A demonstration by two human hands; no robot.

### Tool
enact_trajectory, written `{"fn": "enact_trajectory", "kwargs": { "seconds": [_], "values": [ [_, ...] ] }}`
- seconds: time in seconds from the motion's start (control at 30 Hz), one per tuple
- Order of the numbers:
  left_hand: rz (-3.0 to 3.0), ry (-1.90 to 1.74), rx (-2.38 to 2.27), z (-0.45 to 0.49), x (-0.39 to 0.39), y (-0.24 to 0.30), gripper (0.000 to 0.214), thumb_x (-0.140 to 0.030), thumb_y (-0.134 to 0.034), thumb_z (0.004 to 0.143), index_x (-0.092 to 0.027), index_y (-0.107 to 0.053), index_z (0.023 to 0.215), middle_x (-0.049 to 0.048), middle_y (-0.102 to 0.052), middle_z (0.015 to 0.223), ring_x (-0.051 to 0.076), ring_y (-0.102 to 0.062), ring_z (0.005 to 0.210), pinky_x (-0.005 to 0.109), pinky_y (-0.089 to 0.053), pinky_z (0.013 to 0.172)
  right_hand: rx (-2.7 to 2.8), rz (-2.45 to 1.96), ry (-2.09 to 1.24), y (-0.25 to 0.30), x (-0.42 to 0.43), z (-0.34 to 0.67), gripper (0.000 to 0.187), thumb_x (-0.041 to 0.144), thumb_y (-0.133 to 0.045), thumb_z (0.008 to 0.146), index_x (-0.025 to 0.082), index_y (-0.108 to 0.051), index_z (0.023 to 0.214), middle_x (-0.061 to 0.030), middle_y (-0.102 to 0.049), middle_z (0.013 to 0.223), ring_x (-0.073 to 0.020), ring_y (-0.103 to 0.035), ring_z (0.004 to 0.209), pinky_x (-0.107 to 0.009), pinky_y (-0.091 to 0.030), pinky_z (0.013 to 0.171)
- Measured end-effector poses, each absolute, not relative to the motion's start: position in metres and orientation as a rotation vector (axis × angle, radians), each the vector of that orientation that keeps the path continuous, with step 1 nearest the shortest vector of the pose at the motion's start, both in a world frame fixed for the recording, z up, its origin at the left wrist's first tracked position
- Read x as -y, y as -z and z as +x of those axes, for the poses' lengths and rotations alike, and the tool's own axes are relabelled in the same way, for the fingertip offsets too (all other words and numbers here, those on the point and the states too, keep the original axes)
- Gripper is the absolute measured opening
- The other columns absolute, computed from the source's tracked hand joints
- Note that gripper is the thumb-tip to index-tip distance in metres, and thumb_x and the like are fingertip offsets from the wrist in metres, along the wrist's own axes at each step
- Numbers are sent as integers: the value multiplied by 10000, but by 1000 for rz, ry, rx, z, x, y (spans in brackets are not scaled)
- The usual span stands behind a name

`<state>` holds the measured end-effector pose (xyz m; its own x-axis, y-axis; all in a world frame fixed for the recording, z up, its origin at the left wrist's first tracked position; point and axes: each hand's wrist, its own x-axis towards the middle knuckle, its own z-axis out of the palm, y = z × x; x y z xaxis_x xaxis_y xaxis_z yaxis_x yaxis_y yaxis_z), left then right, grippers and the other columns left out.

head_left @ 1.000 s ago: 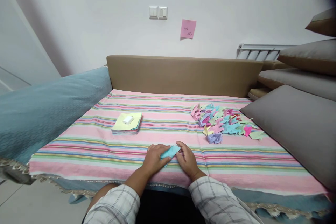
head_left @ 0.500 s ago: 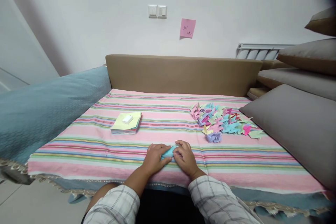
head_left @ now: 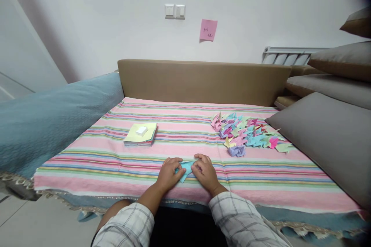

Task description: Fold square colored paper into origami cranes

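A small sheet of turquoise paper (head_left: 187, 168), partly folded, lies between my hands low over the striped cloth. My left hand (head_left: 170, 173) pinches its left end between thumb and fingers. At the right end, my right hand (head_left: 204, 171) grips it with thumb and bent fingers. One corner of the paper points down toward me. My fingers hide both ends, so the exact folds cannot be made out.
Ahead on the left is a stack of coloured paper (head_left: 139, 139) with a small white block (head_left: 142, 131) on top. Many folded paper pieces (head_left: 240, 133) are heaped at right, beside grey cushions (head_left: 319, 131). The striped cloth (head_left: 95, 162) covers the seat, below a brown backrest (head_left: 203, 83).
The turquoise paper looked rounded under my fingers before; now it is flatter, with a corner showing below. My left thumb has shifted up a little. My right hand has hardly moved.
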<state>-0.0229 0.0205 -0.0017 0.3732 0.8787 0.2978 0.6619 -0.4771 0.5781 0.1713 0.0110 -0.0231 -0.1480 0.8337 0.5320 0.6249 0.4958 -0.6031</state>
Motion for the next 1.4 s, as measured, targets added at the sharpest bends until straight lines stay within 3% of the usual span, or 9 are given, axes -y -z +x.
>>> {"fn": "enact_trajectory", "kwargs": {
  "seconds": [0.57,1.3,1.4],
  "values": [
    [2434,-895,-1352,-22,-24,11,142,-228,-681,673,-184,-591,574,71,-665,1020,235,-575,935,402,-396,866,1878,-1239,-207,26,-11,167,78,238,-619,732,207,-584,669,-75,-562,1049,-231,-485,1004,-377,-417,871],
    [2486,-1017,-1329,-22,-21,16,154,-212,-654,720,-186,-566,596,60,-667,963,223,-572,897,441,-409,877,1817,-1226,-207,26,-11,171,60,220,-557,779,205,-597,737,-77,-555,1046,-230,-473,1017,-373,-396,874],
    [2468,-1069,-1309,-22,-19,16,143,-211,-660,719,-190,-557,622,55,-667,969,221,-575,909,421,-418,855,1835,-1224,-245,23,-10,170,30,207,-562,772,203,-575,745,-54,-592,945,-206,-506,937,-344,-401,841]
  ]
}}
